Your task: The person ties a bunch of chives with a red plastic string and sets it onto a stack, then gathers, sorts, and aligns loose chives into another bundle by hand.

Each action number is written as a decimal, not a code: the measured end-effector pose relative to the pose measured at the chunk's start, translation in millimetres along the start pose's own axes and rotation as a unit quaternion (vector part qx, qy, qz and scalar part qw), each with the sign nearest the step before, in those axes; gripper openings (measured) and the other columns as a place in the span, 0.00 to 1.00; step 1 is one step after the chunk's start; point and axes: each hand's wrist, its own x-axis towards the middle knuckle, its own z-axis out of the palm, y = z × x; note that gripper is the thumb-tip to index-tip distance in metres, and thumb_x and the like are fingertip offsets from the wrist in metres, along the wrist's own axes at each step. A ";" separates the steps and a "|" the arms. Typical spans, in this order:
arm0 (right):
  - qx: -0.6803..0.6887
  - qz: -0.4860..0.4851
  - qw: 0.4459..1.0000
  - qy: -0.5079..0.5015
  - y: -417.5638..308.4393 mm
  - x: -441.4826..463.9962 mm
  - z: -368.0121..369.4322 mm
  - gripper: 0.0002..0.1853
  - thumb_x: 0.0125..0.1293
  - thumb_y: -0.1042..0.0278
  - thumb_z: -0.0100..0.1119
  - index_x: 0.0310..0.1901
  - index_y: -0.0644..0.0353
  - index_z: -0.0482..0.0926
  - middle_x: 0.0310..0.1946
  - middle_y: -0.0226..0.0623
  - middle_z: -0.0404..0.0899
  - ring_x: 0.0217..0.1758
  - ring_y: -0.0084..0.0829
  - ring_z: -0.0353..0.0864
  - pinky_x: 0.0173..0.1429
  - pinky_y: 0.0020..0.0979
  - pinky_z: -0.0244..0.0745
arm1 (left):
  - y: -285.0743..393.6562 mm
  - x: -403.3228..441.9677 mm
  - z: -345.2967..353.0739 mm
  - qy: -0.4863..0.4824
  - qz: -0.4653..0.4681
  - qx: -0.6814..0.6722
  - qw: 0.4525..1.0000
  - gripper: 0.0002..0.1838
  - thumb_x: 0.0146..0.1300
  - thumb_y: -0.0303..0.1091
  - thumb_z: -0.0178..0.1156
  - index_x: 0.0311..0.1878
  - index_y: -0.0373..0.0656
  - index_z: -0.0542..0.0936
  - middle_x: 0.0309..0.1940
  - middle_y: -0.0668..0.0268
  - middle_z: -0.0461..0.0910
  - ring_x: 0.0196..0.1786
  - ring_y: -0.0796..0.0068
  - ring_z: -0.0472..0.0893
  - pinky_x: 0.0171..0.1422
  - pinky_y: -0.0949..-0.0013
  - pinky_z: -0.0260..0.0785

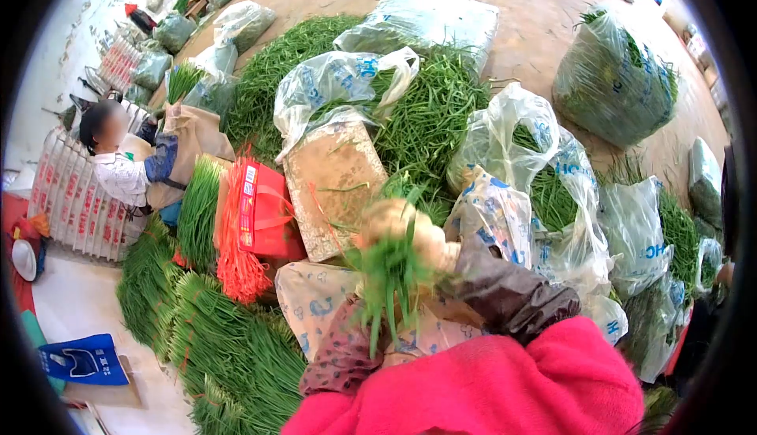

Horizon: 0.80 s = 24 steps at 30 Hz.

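Note:
My right hand (pixel 430 244), in what looks like a pale glove, is closed around a bunch of chives (pixel 392 273) in front of my chest. The leaves hang down and are smeared by motion. My left sleeve, dotted, reaches up to the same bunch, but the leaves and blur hide that hand's fingers. Just beyond them is a dirt-covered board (pixel 335 175) with a few loose leaves on it. Left of the board stands a red bag (pixel 276 218), with a hank of red ties (pixel 243 265) draped over its side.
Tied chive bundles (pixel 236 348) are stacked at lower left. A loose heap of greens (pixel 430 112) lies beyond the board. Plastic bags of greens (pixel 564 198) stand on the right, with a large full bag (pixel 615 80) farther off. Another person (pixel 130 159) sits at left.

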 end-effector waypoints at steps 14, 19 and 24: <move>0.365 0.263 0.869 -0.205 -83.0 -27.3 -36.5 0.19 0.58 0.72 0.63 0.52 0.63 0.78 0.51 0.40 0.78 0.59 0.34 0.74 0.67 0.38 0.65 | 53.1 -24.7 -15.1 0.005 0.015 -0.264 0.964 0.24 0.64 0.34 0.58 0.62 0.35 0.69 0.34 0.65 0.78 0.35 0.73 0.75 0.39 0.70 0.69; 0.381 0.493 0.774 -0.115 -19.5 -65.6 1.5 0.34 0.62 0.62 0.65 0.67 0.60 0.62 0.60 0.37 0.70 0.61 0.31 0.70 0.62 0.37 0.68 | 69.7 -31.3 -18.7 0.098 0.019 -0.025 0.995 0.18 0.60 0.30 0.62 0.51 0.30 0.75 0.26 0.62 0.77 0.28 0.73 0.75 0.34 0.72 0.67; 0.727 0.263 0.630 0.075 20.3 -57.6 47.1 0.48 0.57 0.34 0.59 0.72 0.48 0.51 0.68 0.33 0.63 0.66 0.38 0.66 0.69 0.52 0.59 | 77.1 -52.1 -11.1 0.097 -0.036 -0.009 0.995 0.19 0.53 0.28 0.65 0.49 0.33 0.77 0.31 0.64 0.81 0.27 0.76 0.76 0.30 0.72 0.69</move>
